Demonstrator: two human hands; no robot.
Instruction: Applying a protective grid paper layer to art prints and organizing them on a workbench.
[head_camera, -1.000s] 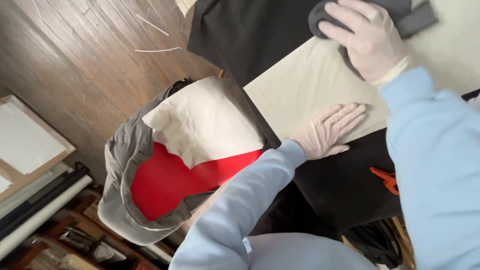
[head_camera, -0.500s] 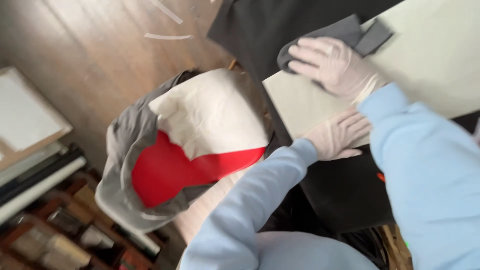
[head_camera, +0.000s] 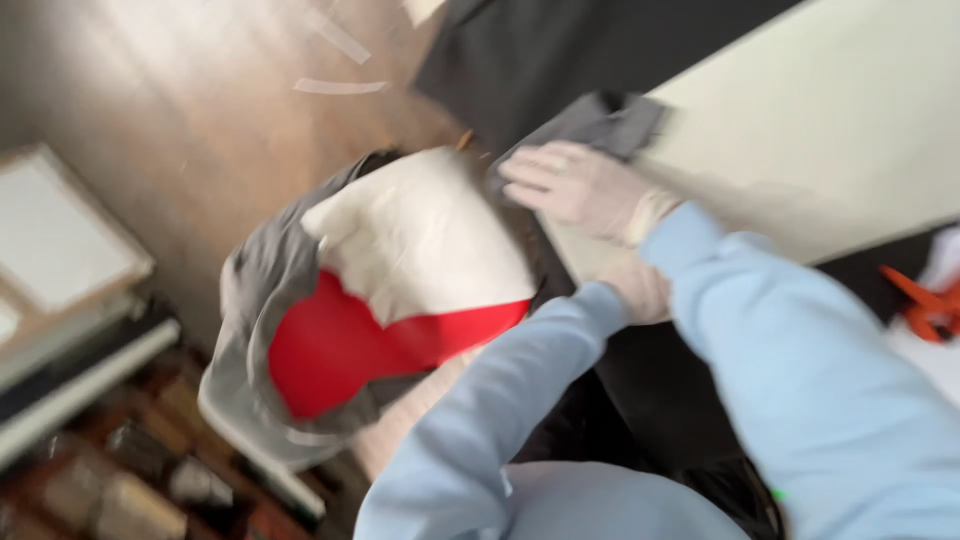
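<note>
My right hand (head_camera: 578, 188), in a pale glove, presses a grey cloth (head_camera: 606, 122) onto the near-left corner of a large cream board (head_camera: 840, 130). The cloth bunches under and beyond my fingers. My left hand (head_camera: 634, 290), also gloved, rests flat on the board's lower edge, just below the right hand. My right sleeve covers most of its fingers. Both arms wear light blue sleeves. The picture is motion-blurred.
The board lies on a black surface (head_camera: 560, 50). Left of it stands a grey bag (head_camera: 250, 300) holding red and white sheets (head_camera: 420, 240). Orange scissors (head_camera: 920, 300) lie at the right edge. On the wooden floor (head_camera: 180, 110) are scraps and framed panels (head_camera: 60, 230).
My right hand has dragged the grey cloth down the board toward its left corner, close to my left hand. The view has swung and zoomed in; my left hand stays on the board.
</note>
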